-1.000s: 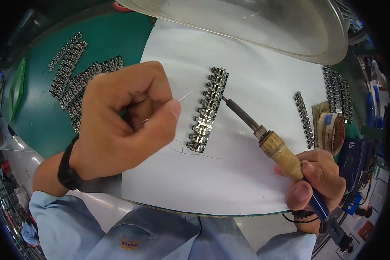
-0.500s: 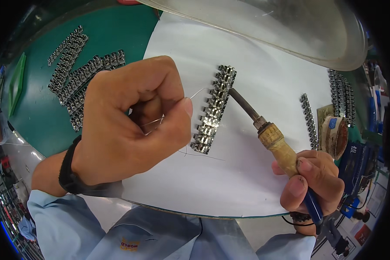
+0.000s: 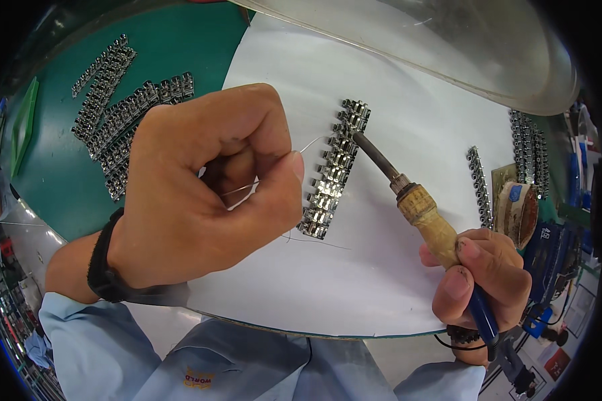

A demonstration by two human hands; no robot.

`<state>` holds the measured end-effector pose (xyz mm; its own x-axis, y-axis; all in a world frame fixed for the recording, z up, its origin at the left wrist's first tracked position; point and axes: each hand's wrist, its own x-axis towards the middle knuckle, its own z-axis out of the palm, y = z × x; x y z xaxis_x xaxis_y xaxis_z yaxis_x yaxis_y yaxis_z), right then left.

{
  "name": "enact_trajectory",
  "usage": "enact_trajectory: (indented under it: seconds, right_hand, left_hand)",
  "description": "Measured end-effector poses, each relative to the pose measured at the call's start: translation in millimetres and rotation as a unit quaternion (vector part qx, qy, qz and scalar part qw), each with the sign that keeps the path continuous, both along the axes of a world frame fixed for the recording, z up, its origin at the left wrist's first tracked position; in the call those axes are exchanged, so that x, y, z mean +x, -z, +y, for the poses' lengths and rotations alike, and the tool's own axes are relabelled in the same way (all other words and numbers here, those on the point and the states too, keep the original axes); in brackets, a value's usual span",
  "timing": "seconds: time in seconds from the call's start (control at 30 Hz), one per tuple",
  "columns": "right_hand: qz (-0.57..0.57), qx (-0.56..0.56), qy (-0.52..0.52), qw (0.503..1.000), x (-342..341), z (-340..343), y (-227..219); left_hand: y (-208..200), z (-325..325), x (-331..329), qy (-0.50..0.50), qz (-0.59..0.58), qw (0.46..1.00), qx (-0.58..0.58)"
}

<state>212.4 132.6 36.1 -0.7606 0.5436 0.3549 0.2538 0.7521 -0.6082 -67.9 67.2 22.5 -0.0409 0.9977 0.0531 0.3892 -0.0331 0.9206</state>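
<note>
A strip of small shiny metal connectors point(image 3: 329, 180) lies on the white sheet point(image 3: 388, 281) in front of me. My left hand point(image 3: 214, 187) is closed, pinching a thin solder wire point(image 3: 312, 142) between thumb and forefinger; the wire's end reaches the strip's upper part. In my right hand point(image 3: 485, 277) is a soldering iron point(image 3: 421, 214) with a tan wrapped grip and blue handle end. Its dark tip rests at or just beside the same upper part of the strip, close to the wire's end. Whether tip and wire touch is too small to tell.
Several more connector strips point(image 3: 104, 100) lie on the green mat point(image 3: 180, 40) at the left, and others point(image 3: 528, 147) at the right. A round container with brown contents point(image 3: 525, 214) stands by the right strips. A clear curved shield point(image 3: 448, 47) overhangs the far side.
The solder wire's end and the iron's tip have both come to the strip's upper part. My left hand has shifted slightly right. The view has moved a little.
</note>
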Motion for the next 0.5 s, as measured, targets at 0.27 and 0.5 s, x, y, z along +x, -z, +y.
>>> enact_trajectory:
  seconds: [0.27,0.5]
  right_hand:
    - [-0.004,0.005,-0.003,1.0,-2,2,2]
    - [0.056,0.037,0.02,0.998,-7,1,10]
  left_hand:
    - [2,1,1,-0.001,-0.001,1.0,-0.001]
    - [4,3,1,0.006,0.008,1.0,-0.015]
